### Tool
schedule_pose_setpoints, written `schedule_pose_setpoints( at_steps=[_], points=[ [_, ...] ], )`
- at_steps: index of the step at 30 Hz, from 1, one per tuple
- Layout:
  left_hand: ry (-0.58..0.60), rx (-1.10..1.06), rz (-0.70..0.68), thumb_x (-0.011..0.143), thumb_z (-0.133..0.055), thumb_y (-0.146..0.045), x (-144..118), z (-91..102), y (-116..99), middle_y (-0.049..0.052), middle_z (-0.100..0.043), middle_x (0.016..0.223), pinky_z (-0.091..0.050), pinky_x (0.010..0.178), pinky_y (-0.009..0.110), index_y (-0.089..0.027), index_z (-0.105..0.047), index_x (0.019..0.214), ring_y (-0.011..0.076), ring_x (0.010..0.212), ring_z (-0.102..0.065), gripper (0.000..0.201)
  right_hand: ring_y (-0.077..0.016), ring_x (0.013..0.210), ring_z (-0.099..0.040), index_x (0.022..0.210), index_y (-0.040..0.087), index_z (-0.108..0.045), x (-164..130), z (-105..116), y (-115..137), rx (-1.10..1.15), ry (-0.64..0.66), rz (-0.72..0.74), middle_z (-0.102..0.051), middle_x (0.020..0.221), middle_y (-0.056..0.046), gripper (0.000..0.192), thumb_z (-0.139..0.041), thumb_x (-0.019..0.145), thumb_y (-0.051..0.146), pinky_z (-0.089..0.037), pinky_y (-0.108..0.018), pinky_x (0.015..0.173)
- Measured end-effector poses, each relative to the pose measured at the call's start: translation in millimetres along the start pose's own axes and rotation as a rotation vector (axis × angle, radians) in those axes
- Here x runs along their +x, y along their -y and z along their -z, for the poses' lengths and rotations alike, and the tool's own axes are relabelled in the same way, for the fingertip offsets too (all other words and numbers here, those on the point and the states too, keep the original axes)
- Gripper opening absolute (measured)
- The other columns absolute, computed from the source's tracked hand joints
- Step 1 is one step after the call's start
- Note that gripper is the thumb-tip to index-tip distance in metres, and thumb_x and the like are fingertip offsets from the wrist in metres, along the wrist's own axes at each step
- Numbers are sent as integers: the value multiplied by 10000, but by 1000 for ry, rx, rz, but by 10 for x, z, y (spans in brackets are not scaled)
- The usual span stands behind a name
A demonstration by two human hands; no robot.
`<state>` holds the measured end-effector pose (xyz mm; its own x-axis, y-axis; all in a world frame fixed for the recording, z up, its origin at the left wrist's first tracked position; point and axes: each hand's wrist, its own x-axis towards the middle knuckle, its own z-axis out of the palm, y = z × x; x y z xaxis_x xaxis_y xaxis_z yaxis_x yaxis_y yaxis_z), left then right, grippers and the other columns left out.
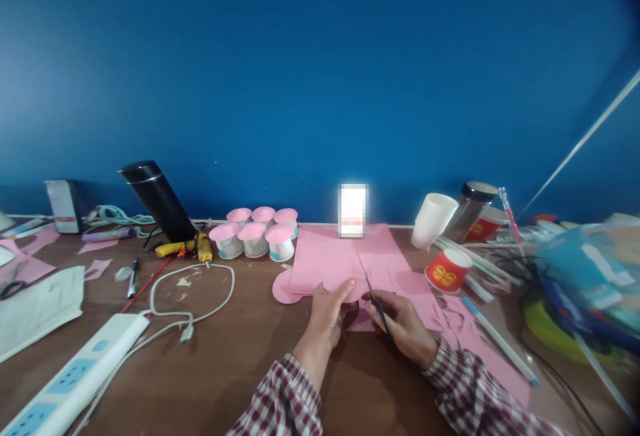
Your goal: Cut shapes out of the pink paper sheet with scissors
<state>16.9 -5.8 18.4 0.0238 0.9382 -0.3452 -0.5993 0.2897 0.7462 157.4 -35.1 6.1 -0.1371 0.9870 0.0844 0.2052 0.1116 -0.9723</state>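
Currently, at lower centre of the frame, the left hand (327, 309) grips the pink paper (345, 259) while the right hand (400, 319) clasps scissors (374, 299) mid-cut; advancing likely requires feeding the sheet steadily along the blades.

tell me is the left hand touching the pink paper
Touching: the head view shows the left hand with its thumb lying over the near edge of the pink paper.

Left hand (327, 313) pinching with thumb up, right hand (403, 323) curled closed, forearms converging
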Motion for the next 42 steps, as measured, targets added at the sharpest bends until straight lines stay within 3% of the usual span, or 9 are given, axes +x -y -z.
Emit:
schedule_pose_setpoints(
  at_steps=[11, 21, 30, 42],
  points=[
    [22, -21, -17, 512, -843, -320, -12, -3, -30, -26, -556, 535, -403, 441, 241, -151, -521, 749, 116, 442, -527, 435, -106, 461, -458, 998, 92, -645, 6, -3, 23, -24, 4, 7, -491, 542, 27, 430, -584, 818, 477, -398, -214, 420],
    [70, 11, 49, 510, -846, -248, -30, 10, 15, 9, -626, 599, -503, 555, 269, -130, -554, 788, 138, 524, -606, 420, -102, 466, -447, 985, 98, -647, 18, -1, -3, -4, 16, 15, -489, 553, 26, 419, -578, 823, 477, -400, -215, 425],
    [152, -124, -22, 551, -833, -264, -13, 8, 37, 4, -625, 638, -439, 531, 222, -119, -616, 790, 90, 517, -555, 354, -103, 462, -453, 1016, 100, -636, 8, -2, -47, 16, 0, 7, -478, 543, 35, 420, -583, 828, 471, -397, -213, 418],
    [-27, -90, 89, 458, -873, -218, -31, -40, 30, -2, -606, 581, -476, 556, 219, -129, -558, 653, 96, 536, -575, 381, -105, 458, -450, 976, 109, -661, 9, -9, 17, -16, -1, 26, -495, 538, 27, 442, -588, 806, 511, -397, -211, 416]
  ],
)
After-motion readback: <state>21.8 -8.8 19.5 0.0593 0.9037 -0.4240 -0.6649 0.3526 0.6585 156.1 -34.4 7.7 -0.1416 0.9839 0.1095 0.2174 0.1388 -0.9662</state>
